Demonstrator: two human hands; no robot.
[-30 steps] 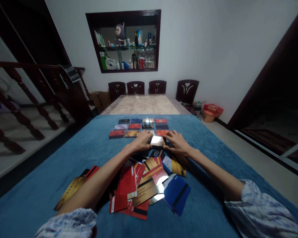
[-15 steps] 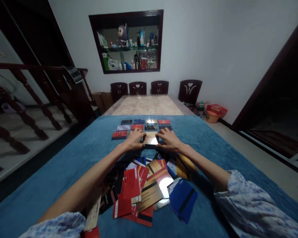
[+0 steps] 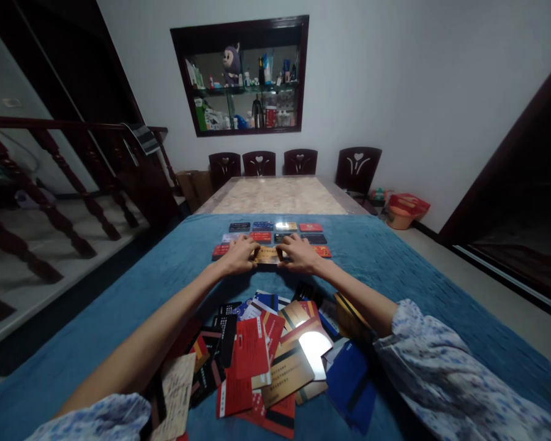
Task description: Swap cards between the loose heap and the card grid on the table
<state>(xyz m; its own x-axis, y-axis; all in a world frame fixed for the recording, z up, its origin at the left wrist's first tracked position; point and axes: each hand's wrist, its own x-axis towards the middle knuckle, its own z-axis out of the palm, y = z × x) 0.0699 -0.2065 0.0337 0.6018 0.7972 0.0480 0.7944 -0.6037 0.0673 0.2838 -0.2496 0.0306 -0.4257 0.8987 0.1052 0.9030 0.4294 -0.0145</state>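
Dim room, glare on glossy cards (image 3: pixel 315 344), wide-angle edge distortion.

glossy plastic cards (image 3: pixel 275 361), matt blue cloth (image 3: pixel 119 306)

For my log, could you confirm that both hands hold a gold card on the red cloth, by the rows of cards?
Not quite: the head view shows the cloth is blue, not red. The left hand and right hand do hold the gold card on it, by the rows of cards.
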